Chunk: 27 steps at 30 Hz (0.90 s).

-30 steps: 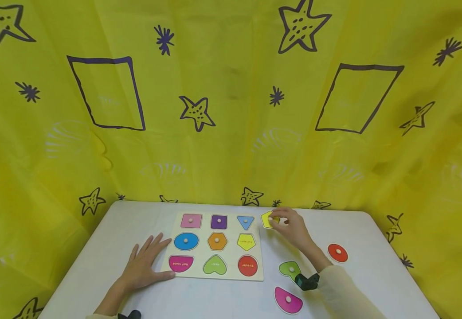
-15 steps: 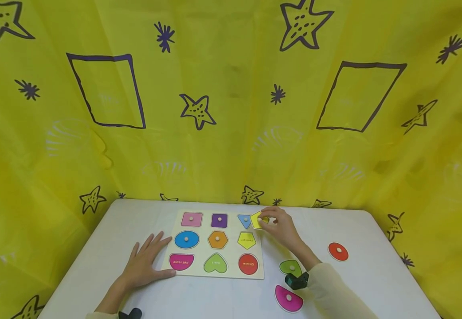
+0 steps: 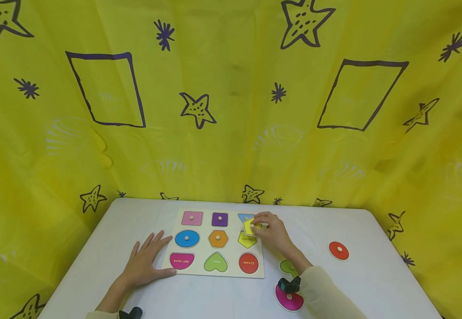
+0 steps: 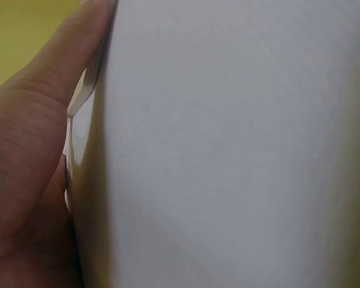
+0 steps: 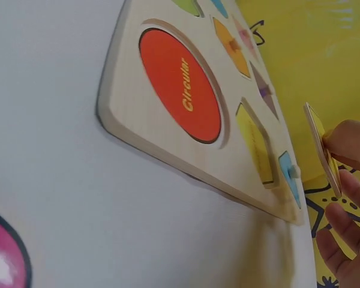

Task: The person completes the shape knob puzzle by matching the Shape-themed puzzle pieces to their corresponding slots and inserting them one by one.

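My right hand [image 3: 272, 231] pinches a yellow pentagon puzzle piece [image 3: 249, 227] by its knob. In the right wrist view the pentagon piece [image 5: 321, 147] is tilted and raised clear of the wooden puzzle board [image 5: 162, 147]. From the head it overlaps the blue triangle and the yellow pentagon recess [image 3: 248, 240]. My left hand [image 3: 143, 263] lies with fingers spread at the left edge of the puzzle board [image 3: 232, 271], thumb at its near corner. In the left wrist view the thumb [image 4: 54, 60] stands beside the white table.
Right of the board lie a red circle piece [image 3: 338, 250], a green piece [image 3: 288, 267] and a magenta half-round piece [image 3: 289, 301], the latter two partly covered by the wrist camera [image 3: 289, 285]. Other pieces sit in the board. A yellow curtain [image 3: 231, 146] hangs behind the table.
My right hand has carried the yellow pentagon piece leftward and slightly nearer, from beside the board to over its right column. My left hand has stayed at the board's edge.
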Available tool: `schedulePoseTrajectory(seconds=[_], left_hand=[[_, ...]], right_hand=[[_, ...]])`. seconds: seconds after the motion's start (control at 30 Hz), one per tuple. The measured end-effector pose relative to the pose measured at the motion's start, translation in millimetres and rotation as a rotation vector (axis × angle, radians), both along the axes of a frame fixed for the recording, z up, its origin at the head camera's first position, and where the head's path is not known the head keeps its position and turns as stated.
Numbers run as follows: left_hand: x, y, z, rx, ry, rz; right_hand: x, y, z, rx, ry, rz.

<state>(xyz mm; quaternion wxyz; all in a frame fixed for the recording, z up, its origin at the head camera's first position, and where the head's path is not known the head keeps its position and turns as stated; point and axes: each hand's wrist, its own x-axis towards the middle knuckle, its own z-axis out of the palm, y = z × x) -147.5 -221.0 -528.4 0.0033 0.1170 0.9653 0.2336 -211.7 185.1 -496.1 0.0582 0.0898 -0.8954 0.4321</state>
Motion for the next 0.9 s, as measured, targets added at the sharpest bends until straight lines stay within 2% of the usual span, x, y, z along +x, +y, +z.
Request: schedulePoseTrajectory(seconds=[0.33, 0.9], left_hand=[[0.6, -1, 0.1, 0.011, 0.007, 0.0], [0.5, 0, -0.5, 0.007, 0.005, -0.003]], right_hand=[[4.1, -5, -14.0, -0.015, -0.021, 0.015], [7.0, -10, -26.2, 0.064, 0.021, 0.027]])
